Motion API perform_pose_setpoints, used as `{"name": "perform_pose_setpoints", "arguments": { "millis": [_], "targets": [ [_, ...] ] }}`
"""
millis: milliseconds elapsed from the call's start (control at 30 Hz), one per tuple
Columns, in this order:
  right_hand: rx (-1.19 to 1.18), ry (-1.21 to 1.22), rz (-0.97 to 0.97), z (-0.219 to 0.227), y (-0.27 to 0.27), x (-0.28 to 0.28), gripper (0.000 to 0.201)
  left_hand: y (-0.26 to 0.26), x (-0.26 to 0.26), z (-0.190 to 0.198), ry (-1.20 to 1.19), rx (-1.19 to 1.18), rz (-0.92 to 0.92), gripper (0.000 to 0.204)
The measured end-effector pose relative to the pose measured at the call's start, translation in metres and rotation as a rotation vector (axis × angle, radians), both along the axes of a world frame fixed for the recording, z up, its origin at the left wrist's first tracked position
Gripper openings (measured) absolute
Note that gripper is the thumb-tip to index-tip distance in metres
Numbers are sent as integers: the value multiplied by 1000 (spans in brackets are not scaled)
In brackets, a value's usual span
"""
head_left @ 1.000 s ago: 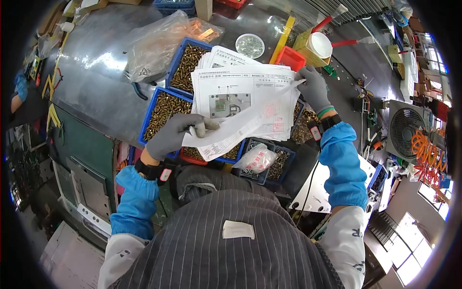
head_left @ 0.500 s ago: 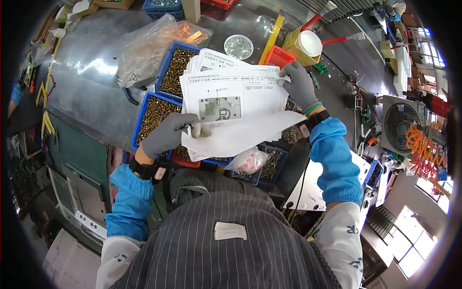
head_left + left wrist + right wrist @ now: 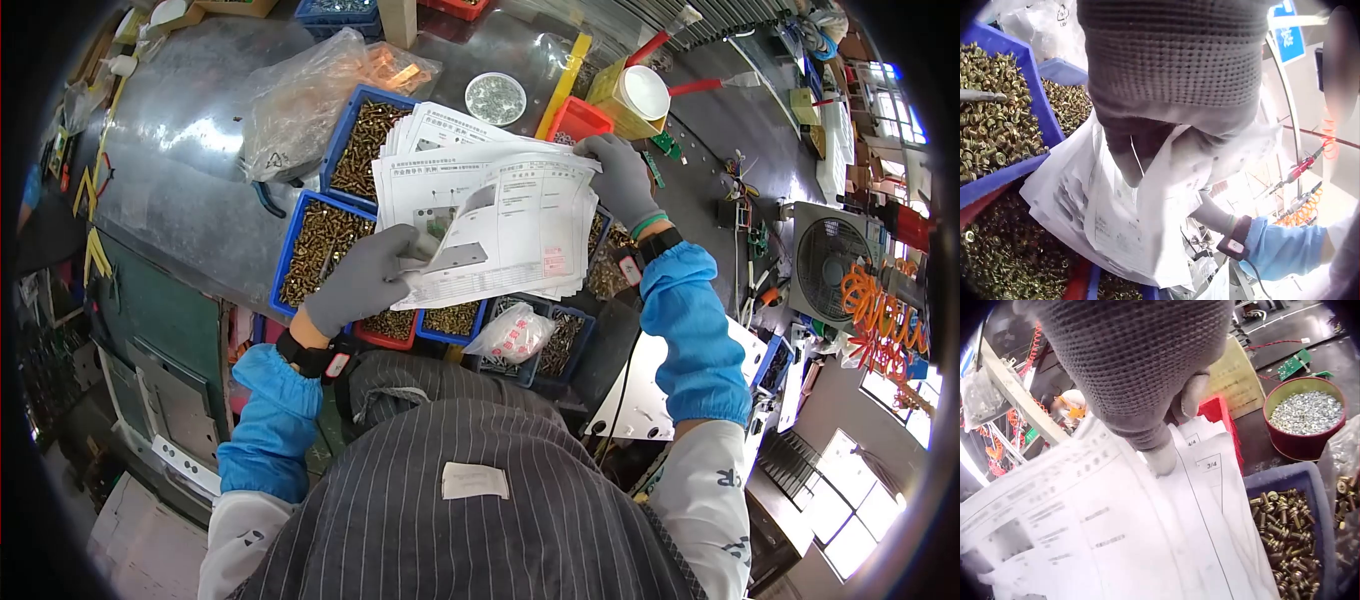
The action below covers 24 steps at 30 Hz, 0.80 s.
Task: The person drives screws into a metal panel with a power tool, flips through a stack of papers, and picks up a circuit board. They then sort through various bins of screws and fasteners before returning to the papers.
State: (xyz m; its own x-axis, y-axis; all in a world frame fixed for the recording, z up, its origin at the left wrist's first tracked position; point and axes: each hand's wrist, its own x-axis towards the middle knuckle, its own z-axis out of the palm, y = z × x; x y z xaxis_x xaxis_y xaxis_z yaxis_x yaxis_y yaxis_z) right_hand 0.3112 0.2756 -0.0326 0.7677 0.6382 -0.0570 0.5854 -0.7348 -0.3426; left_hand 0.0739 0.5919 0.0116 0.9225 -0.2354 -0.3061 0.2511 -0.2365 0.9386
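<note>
A stack of printed sheets (image 3: 490, 230) lies over blue bins of screws, its top sheet bent up near the left side. The gloved left hand (image 3: 365, 275) grips the sheets at their lower left edge; in the left wrist view this hand (image 3: 1175, 75) has its fingers curled around paper. At the upper right corner the gloved right hand (image 3: 622, 180) pinches the sheets. The right wrist view shows the right hand (image 3: 1147, 375) with a fingertip pressed on the paper (image 3: 1097, 519), beside corners marked 3/4 and 4/4.
Blue bins of brass-coloured screws (image 3: 325, 240) stand left of and below the papers. Beyond are a clear plastic bag (image 3: 300, 105), a round dish of small parts (image 3: 495, 98), a red bin (image 3: 580, 120) and a yellow container with a white tub (image 3: 645, 90). A fan (image 3: 835, 265) stands right.
The loose sheet that showed its blank side has come down over the stack, its printed side now showing. The left hand has shifted slightly, and the right hand stays at the upper right corner.
</note>
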Motion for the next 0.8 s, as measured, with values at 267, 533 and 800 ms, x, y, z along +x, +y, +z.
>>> {"name": "perform_pose_setpoints", "arguments": {
  "millis": [267, 533, 800],
  "targets": [
    [102, 33, 24, 5, -4, -6, 24, -5, -7, -28, -227, 82, -22, 26],
    [116, 79, 110, 8, -14, -7, 23, 2, -7, -24, -239, -93, -45, 16],
    [238, 887, -73, 30, -25, -39, 20, -5, -3, -19, -93, -78, 70, 21]
  ]
}}
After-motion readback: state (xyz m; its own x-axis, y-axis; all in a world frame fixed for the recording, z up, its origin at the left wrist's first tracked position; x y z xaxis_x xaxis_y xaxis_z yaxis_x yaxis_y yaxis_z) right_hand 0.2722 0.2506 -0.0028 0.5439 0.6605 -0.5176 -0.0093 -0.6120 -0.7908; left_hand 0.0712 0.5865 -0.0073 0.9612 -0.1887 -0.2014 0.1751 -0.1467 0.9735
